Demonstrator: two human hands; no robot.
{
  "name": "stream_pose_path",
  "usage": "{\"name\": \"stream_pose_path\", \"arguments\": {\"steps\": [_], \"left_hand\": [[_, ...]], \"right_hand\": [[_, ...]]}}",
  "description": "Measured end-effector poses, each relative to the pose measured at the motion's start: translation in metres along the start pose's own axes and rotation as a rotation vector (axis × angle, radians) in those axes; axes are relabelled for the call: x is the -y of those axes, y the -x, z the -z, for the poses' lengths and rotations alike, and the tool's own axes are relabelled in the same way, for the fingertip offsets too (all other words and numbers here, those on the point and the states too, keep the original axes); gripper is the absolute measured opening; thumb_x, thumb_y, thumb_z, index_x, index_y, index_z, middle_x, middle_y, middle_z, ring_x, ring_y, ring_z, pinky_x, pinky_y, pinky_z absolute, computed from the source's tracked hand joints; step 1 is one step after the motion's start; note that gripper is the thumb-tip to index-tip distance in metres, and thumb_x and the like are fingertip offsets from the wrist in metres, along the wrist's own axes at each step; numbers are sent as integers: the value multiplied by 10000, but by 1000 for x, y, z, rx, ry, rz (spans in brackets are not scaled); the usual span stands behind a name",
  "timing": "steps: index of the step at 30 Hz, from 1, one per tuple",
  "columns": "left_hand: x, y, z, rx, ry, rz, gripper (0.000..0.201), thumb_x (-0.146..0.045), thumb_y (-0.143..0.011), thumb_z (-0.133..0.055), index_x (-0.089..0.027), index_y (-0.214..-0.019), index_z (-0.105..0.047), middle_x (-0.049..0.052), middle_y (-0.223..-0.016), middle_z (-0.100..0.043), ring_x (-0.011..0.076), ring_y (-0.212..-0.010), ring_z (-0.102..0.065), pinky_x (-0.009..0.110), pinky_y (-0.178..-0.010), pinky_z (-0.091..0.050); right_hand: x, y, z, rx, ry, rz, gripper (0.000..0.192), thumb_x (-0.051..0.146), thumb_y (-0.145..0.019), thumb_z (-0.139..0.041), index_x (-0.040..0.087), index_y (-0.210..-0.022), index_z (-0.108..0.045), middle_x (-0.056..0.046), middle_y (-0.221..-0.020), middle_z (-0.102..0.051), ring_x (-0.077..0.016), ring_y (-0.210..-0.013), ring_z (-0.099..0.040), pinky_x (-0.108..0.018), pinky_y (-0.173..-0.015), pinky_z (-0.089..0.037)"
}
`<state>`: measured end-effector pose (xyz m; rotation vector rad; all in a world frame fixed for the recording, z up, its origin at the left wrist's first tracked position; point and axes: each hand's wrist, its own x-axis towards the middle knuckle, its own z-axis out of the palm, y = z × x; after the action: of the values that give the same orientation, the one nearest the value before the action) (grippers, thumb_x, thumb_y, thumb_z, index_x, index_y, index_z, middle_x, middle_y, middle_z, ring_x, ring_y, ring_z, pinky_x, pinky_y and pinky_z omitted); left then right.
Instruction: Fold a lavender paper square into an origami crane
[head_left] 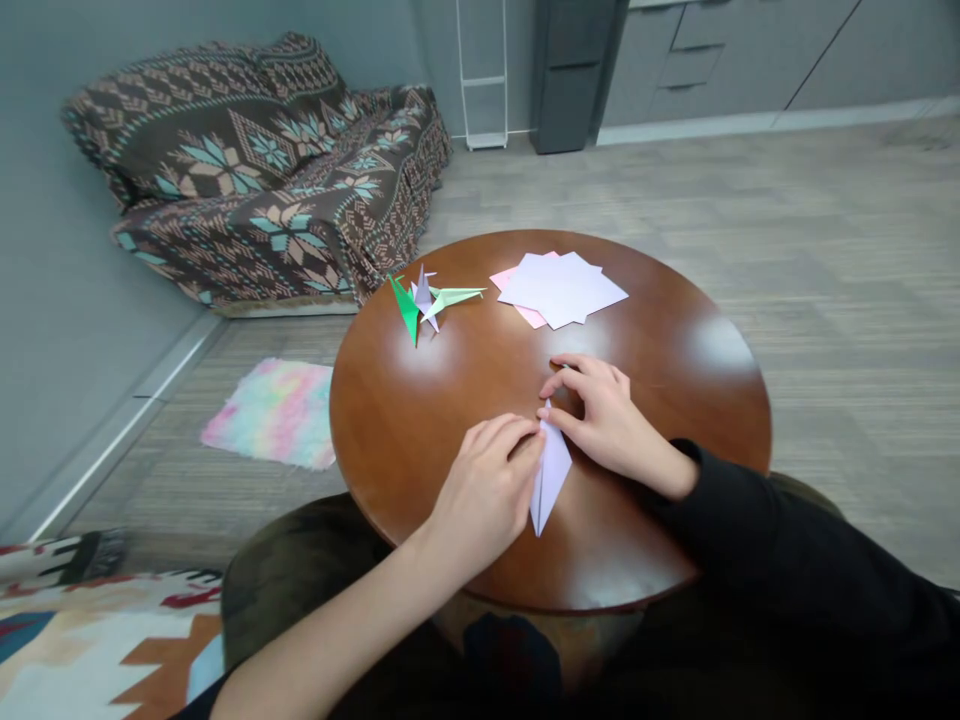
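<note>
A lilac sheet of origami paper [553, 470], folded into a narrow diamond with a slit down its lower part, lies on the round table in front of me. My left hand [491, 480] covers its left side, fingers together and pressed against the paper. At the upper tip, my right hand [600, 405] has its thumb and index finger on the paper, pinching it close to the left fingertips. The left edge of the folded paper is partly hidden under my left hand.
The round brown table [675, 350] carries a green paper crane [406, 312], a purple paper crane [423, 294] and a pale green paper crane [454, 297] at its back left. Fanned lilac paper sheets [562, 288] lie behind my hands, over pink paper [529, 316]. A covered sofa [262, 190] stands beyond.
</note>
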<state>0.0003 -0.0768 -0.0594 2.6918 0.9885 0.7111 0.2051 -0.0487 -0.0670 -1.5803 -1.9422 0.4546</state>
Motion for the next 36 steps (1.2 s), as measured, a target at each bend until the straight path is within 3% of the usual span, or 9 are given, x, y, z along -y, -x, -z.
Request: {"name": "stream_pose_path", "arguments": {"steps": [11,16,22,26,36], "left_hand": [[-6,3,1,48,-46,0,365,-231,-966,-581,-76,-1294,-626,163,-1267,-663,317,-1235,-582,503,-1100,-501],[-13,6,-3,0,-93,14,306,-182,-984,-543,-79,-1254,-644,146,-1157,-686,275,-1111,-618,521,-1132,-489],[-9,12,-6,-135,-37,78,246,-182,-970,-612,-110,-1197,-674,127,-1093,-690,247,-1035,-624,435,-1006,-576],[-10,11,-4,-107,-72,39,216,-153,-973,-594,-123,-1166,-685,109,-1053,-707,228,-997,-657,465,-1079,-547],[-11,10,-4,-89,-113,1,161,-152,-993,-561,-141,-1092,-687,95,-1010,-719,213,-970,-675,477,-1060,-566]], "right_hand": [[-2,2,-2,-13,16,28,87,289,-914,-683,247,-990,-678,-127,-1408,-623,-330,-1390,-504,-585,-1146,-270],[-4,2,-3,-19,22,34,95,300,-916,-685,246,-994,-677,-123,-1414,-622,-330,-1383,-512,-580,-1149,-270],[-5,2,-4,-26,26,40,89,314,-929,-661,249,-991,-669,-119,-1420,-624,-335,-1379,-512,-586,-1143,-273],[-5,2,-4,-28,25,42,102,331,-928,-652,255,-995,-666,-121,-1417,-626,-342,-1376,-517,-583,-1136,-284],[-6,2,-6,-36,33,34,93,303,-913,-642,253,-988,-666,-120,-1418,-627,-350,-1365,-526,-589,-1136,-279]]}}
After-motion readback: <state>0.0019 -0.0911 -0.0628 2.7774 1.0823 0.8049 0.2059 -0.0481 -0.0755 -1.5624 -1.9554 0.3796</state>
